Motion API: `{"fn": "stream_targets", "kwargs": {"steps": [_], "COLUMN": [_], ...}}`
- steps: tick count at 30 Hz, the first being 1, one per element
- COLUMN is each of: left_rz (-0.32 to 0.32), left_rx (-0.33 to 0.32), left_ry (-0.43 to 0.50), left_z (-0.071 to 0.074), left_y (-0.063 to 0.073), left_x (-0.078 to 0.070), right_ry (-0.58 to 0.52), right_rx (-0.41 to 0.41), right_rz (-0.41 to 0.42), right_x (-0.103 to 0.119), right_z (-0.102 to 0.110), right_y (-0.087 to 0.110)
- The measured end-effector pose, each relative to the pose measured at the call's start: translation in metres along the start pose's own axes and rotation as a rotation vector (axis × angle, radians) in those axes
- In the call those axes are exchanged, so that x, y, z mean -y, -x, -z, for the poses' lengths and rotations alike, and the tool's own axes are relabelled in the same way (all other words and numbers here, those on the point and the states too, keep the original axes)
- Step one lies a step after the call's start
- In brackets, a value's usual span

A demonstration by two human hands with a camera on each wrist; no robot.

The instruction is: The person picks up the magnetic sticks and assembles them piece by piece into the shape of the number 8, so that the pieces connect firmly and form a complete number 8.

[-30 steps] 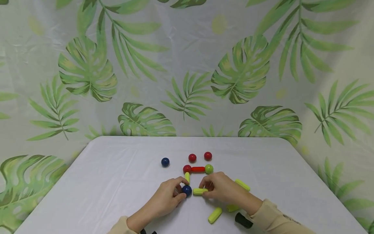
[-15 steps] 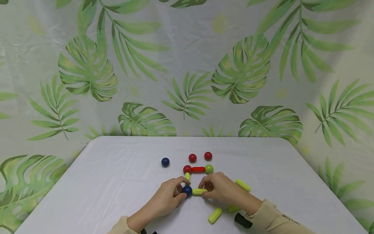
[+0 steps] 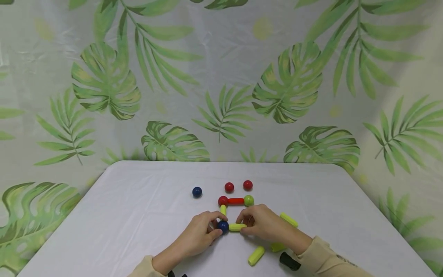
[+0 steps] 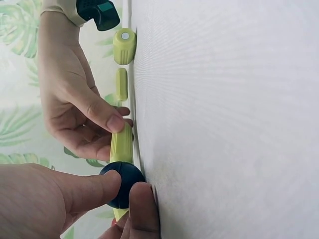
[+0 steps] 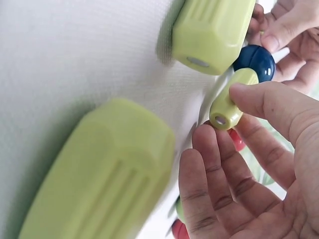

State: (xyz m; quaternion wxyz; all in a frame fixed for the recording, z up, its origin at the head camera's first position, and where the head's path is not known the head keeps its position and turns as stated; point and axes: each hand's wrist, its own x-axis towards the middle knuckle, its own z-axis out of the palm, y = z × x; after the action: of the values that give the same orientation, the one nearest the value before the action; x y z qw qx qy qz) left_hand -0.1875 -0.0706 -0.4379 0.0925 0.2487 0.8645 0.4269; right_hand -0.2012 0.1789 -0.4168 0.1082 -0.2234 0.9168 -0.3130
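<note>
Between thumb and fingers, my left hand pinches a dark blue ball low over the white table. My right hand pinches a yellow-green magnetic rod, whose left end touches the blue ball. In the right wrist view, a metal disc shows on this rod's free end. A second yellow-green rod runs from the blue ball back to a red ball. From there a red rod leads right to a green ball.
Behind the joined pieces lie a loose blue ball and two red balls. Several loose yellow-green rods lie around the right forearm. A black wrist device shows beside the right sleeve. A leaf-patterned curtain hangs behind the table.
My right hand has brought its yellow-green rod slightly left, closing the small gap to the blue ball. The left hand keeps its pinch on the ball.
</note>
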Motion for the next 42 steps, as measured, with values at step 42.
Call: {"fn": "stream_targets", "kwargs": {"steps": [42], "left_rz": [-0.029], "left_rx": [-0.028], "left_ry": [-0.05], "left_z": [0.0], "left_y": [0.0], "left_x": [0.005], "right_ry": [-0.002], "right_rx": [-0.116], "right_rz": [-0.003], "right_x": [0.029], "right_z": [0.034], "right_y": [-0.098]}}
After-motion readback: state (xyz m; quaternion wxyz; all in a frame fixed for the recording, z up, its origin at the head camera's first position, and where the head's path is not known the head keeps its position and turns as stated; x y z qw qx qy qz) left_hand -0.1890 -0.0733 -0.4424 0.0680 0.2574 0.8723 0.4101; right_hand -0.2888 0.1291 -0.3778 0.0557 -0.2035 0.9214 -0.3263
